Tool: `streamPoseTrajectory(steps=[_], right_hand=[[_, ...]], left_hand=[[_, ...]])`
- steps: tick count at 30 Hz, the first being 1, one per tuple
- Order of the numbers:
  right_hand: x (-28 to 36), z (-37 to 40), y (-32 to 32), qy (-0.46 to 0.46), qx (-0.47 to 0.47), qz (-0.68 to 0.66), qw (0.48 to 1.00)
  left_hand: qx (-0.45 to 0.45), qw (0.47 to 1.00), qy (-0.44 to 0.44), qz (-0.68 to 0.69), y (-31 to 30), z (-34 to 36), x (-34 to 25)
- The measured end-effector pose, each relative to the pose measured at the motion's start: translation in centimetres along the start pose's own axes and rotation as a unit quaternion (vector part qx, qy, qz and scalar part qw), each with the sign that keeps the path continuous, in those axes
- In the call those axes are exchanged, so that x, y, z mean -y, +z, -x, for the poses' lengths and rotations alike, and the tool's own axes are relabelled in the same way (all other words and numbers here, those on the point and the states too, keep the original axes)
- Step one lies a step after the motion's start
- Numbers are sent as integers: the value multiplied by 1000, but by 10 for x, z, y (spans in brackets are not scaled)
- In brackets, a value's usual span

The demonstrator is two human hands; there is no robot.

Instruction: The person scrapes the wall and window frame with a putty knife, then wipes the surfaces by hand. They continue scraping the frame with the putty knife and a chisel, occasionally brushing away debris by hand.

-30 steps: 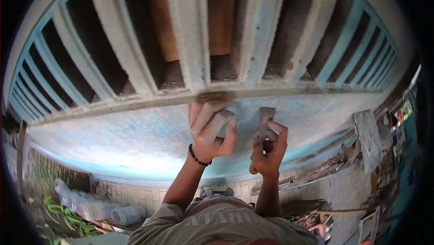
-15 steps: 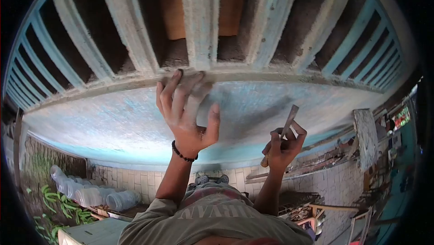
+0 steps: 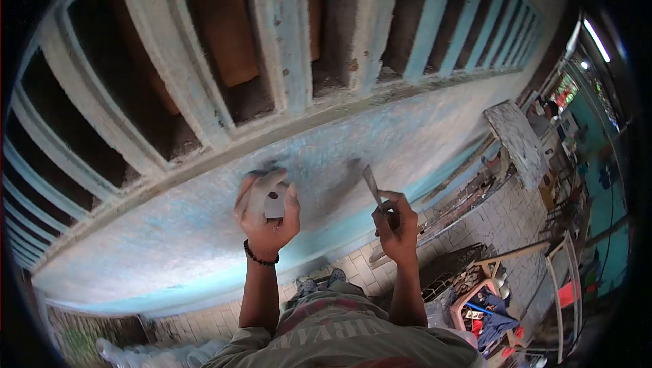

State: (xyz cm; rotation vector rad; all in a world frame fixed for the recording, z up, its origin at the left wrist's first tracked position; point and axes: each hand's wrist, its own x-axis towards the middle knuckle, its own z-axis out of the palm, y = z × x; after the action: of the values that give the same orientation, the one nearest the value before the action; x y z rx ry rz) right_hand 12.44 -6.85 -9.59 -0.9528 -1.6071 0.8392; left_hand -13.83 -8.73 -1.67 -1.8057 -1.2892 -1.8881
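Note:
My left hand [image 3: 267, 212], with a black bead bracelet [image 3: 260, 254] on the wrist, is raised in front of the rough blue-white wall [image 3: 380, 130]. Its dusty fingers are curled and slightly blurred, with the thumb apart from them. In my right hand [image 3: 397, 226] is a narrow scraper [image 3: 372, 186], pinched between thumb and fingers, its flat metal blade pointing up toward the wall. The scraper's handle is mostly hidden by the hand. Above both hands runs a ledge [image 3: 326, 111] beneath worn, vertical slats [image 3: 280, 35].
Clear plastic containers [image 3: 159, 353] lie at the lower left. To the right, a worn board [image 3: 519, 144] leans near lengths of wood [image 3: 455, 191]. A crate of mixed items [image 3: 468, 300] and a frame [image 3: 565, 293] stand on the tiled floor [image 3: 475, 222].
My view has turned and shifted to the right. The left hand has dropped from the ledge, its fingers curling more. The right hand still holds the scraper.

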Motion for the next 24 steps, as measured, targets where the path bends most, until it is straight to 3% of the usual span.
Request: streamPoseTrajectory(steps=[4,7,11,15,21,24], right_hand=[[7,23,0,34,-55,-50,997],[7,32,1,0,-80,-43,996],[11,41,1,32,-50,-70,996],[18,36,15,-6,-52,-117,992],[62,-18,15,-136,-148,-20,979],[112,-86,-3,-275,-235,148,920]], left_hand=[[17,999,50,3,1,1,5],[21,999,31,25,1,2,3],[59,997,22,44,-5,4,2],[77,996,13,43,-11,8,1],[78,995,54,12,-23,0,-4],[76,990,116,1,-20,-28,-20]])
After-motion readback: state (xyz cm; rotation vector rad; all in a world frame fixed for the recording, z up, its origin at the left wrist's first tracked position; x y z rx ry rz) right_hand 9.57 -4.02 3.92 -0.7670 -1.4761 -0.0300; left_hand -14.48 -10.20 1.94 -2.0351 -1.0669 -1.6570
